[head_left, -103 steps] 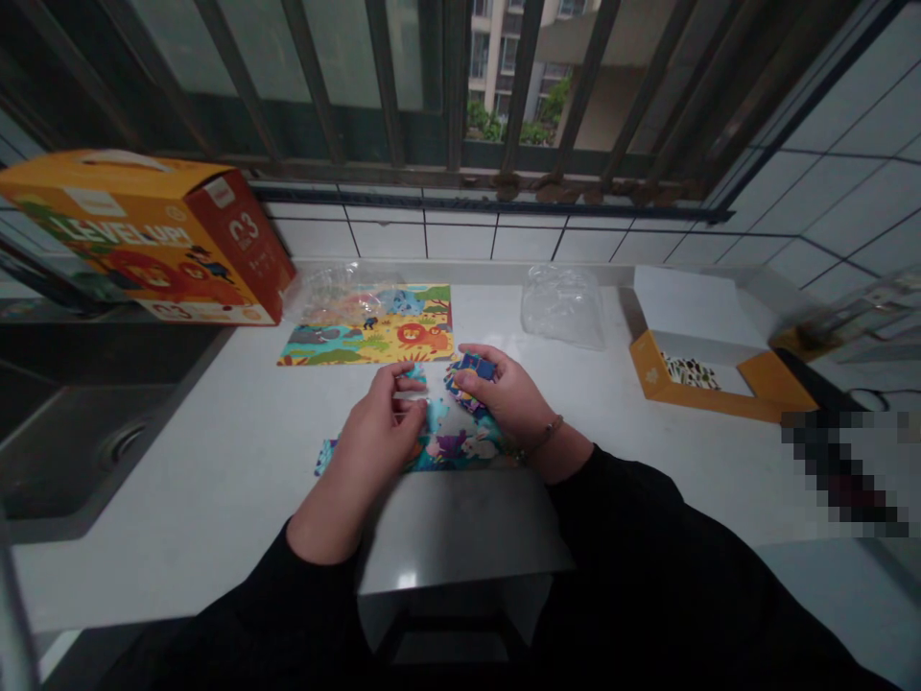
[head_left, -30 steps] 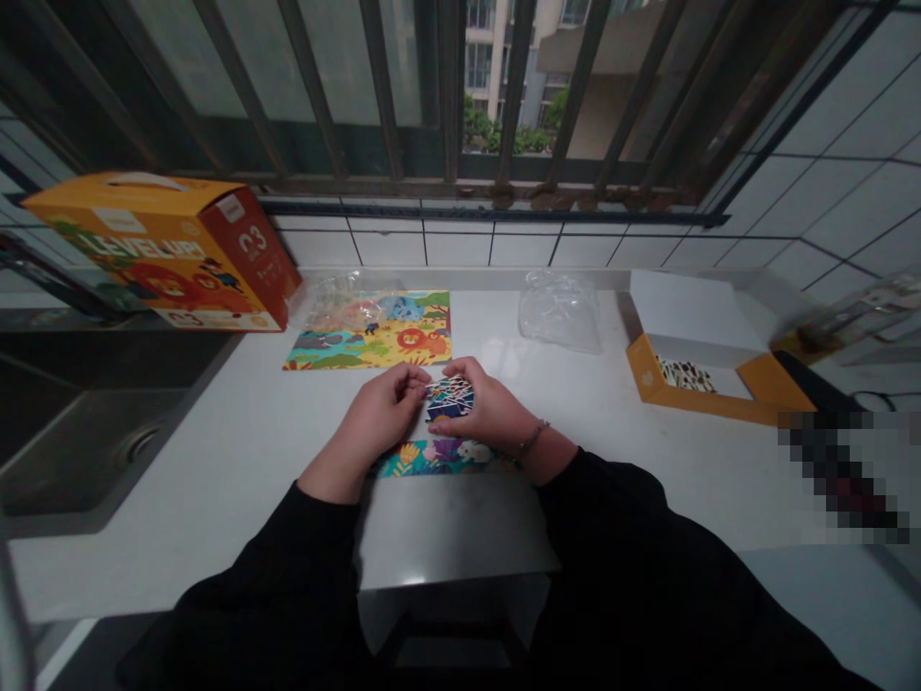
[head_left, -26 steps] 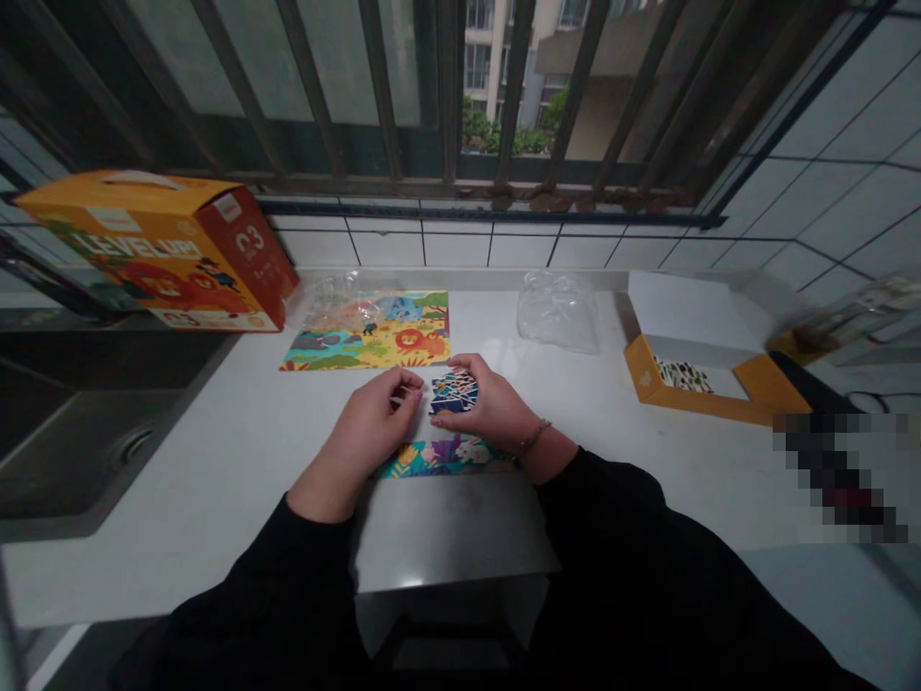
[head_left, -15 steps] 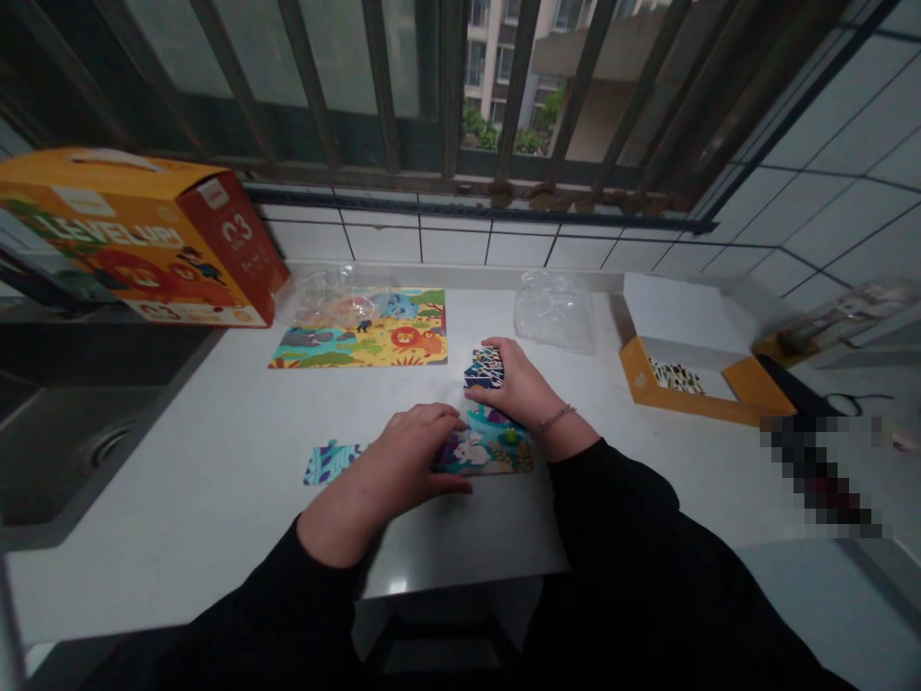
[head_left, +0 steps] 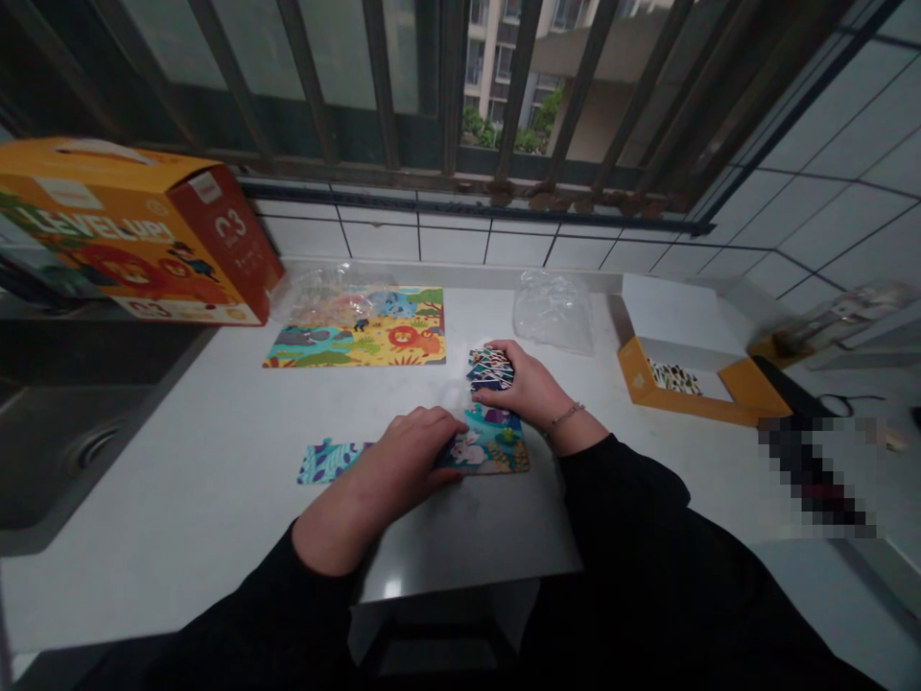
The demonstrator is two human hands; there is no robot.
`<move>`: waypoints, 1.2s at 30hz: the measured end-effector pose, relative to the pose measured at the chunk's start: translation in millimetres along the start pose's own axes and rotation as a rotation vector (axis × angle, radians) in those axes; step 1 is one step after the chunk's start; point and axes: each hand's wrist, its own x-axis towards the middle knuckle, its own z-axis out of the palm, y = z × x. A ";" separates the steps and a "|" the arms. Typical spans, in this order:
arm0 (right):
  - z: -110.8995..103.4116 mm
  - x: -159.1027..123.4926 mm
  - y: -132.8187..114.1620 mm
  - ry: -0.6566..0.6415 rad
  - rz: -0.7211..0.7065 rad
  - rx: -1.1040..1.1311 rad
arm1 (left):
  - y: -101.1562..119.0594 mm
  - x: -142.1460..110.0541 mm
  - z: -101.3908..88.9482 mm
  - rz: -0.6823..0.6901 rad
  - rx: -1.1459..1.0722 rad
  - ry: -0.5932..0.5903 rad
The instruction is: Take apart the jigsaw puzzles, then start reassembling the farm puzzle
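Note:
My left hand (head_left: 403,461) lies flat on a row of joined jigsaw pieces (head_left: 489,443), holding nothing, and hides the row's middle. A blue-patterned piece end (head_left: 331,462) sticks out to its left. My right hand (head_left: 522,389) is closed around a small stack of jigsaw pieces (head_left: 490,369), just beyond the row's right end. Farther back lies a printed jungle-animal picture sheet (head_left: 354,331), with a lion and a hippo on it.
A clear plastic bag (head_left: 554,312) and an open orange-and-white box (head_left: 683,365) holding loose pieces stand on the white counter (head_left: 216,489). A large orange puzzle carton (head_left: 136,230) sits back left, above a steel sink (head_left: 64,461). Barred windows and wall tiles close the back.
My left hand has come down flat onto the pieces, and the row now lies fully spread. My right hand has shifted right and farther back with the stack.

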 end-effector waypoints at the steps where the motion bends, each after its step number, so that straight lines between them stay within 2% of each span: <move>1: 0.3 0.4 -0.2 0.009 -0.006 0.002 | 0.0 -0.3 -0.8 -0.004 0.001 0.001; 6: 1.3 1.5 0.2 0.079 0.025 0.045 | 5.5 -0.5 -10.0 0.007 -0.054 0.003; 13: 2.1 3.3 2.3 0.273 0.096 0.190 | 10.5 0.8 -15.9 0.045 -0.103 0.070; 21: 2.1 3.7 0.4 0.258 0.129 0.178 | 9.9 2.7 -15.5 0.084 -0.108 0.156; 24: 1.7 3.1 -0.1 0.254 0.127 0.177 | 14.8 -0.6 -24.4 0.057 -0.216 0.206; 26: 1.8 2.8 0.1 0.253 0.132 0.164 | 13.6 -6.4 -32.2 -0.003 -0.391 0.211; 28: 2.1 2.7 0.5 0.249 0.146 0.162 | 6.7 -13.0 -38.5 -0.081 -0.603 0.185; 30: 2.6 3.0 0.9 0.241 0.155 0.164 | -4.1 -17.7 -42.0 -0.170 -0.673 0.156; 33: 3.2 3.7 1.2 0.235 0.148 0.152 | -17.4 -20.0 -43.2 -0.266 -0.351 0.185; 36: 3.3 3.9 1.2 0.237 0.149 0.145 | -19.2 -21.5 -44.4 -0.191 -0.059 0.211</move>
